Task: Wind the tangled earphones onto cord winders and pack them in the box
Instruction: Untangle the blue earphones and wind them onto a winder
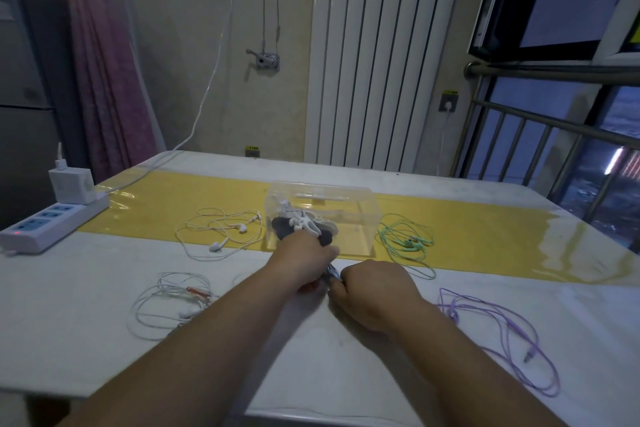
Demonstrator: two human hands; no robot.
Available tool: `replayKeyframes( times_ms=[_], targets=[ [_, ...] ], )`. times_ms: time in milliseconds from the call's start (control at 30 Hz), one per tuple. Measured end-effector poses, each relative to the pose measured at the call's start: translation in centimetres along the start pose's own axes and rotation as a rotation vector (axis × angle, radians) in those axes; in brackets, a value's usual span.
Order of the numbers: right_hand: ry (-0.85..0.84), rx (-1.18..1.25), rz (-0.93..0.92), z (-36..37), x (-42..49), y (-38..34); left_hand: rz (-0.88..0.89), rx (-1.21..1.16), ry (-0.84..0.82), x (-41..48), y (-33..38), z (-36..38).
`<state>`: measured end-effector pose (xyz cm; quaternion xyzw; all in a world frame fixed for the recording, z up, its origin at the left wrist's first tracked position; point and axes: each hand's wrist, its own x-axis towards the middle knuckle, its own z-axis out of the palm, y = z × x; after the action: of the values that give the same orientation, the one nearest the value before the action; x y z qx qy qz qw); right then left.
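My left hand (300, 262) and my right hand (372, 291) meet at the table's middle, both closed on a small dark wound earphone (333, 273) between them. Just beyond stands the clear plastic box (360, 198), with white and grey cord winders (304, 224) heaped at its near left corner. Loose earphones lie around: a white pair (221, 234) left of the box, a green pair (408, 241) to its right, a purple pair (498, 333) at the near right, and a white pair with orange parts (173, 302) at the near left.
A white power strip (52, 224) with a charger plugged in sits at the table's left edge. A yellow mat (485, 229) runs across the table under the box. A radiator and a window railing stand behind the table.
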<state>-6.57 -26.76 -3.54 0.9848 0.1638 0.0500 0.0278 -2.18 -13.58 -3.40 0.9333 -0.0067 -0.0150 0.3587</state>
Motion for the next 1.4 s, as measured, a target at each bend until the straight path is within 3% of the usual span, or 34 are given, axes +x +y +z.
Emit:
replayKeyframes(
  times_ms=[133, 233, 300, 400, 533, 700, 800, 967, 1100, 1400],
  targets=[
    [0.107, 0.112, -0.068, 0.3, -0.3, 0.0, 0.028, 0.153, 0.051, 0.7, -0.3, 0.3],
    [0.131, 0.176, -0.066, 0.5, 0.0, 0.2, 0.038, 0.067, 0.061, 0.8, -0.6, 0.1],
    [0.118, 0.174, -0.045, 0.5, 0.2, 0.0, 0.023, 0.001, 0.040, 0.6, -0.6, -0.3],
    [0.028, 0.244, 0.026, 0.1, 0.2, -0.5, 0.061, 0.086, 0.045, 0.5, -0.9, -0.4],
    [-0.111, 0.513, 0.163, -0.8, 0.2, 0.2, 0.080, 0.127, 0.066, 0.8, -1.1, -0.2],
    [-0.020, 1.105, 0.385, -2.2, 0.2, 1.7, 0.092, 0.170, 0.111, 0.8, -1.1, 0.2],
    [0.000, 0.894, 0.343, -2.7, 0.4, 3.2, 0.099, 0.183, 0.119, 0.8, -1.1, 0.2],
    [-0.235, 0.633, 0.334, -2.6, 0.6, 3.5, 0.097, 0.151, 0.134, 0.8, -1.1, 0.4],
    [-0.261, 0.687, 0.364, -2.4, 1.0, 2.6, 0.085, 0.139, 0.138, 0.7, -0.8, 0.2],
    [-0.156, 0.791, 0.227, -1.4, 0.8, -0.1, 0.113, 0.071, 0.029, 0.7, -0.9, -0.8]
  ],
)
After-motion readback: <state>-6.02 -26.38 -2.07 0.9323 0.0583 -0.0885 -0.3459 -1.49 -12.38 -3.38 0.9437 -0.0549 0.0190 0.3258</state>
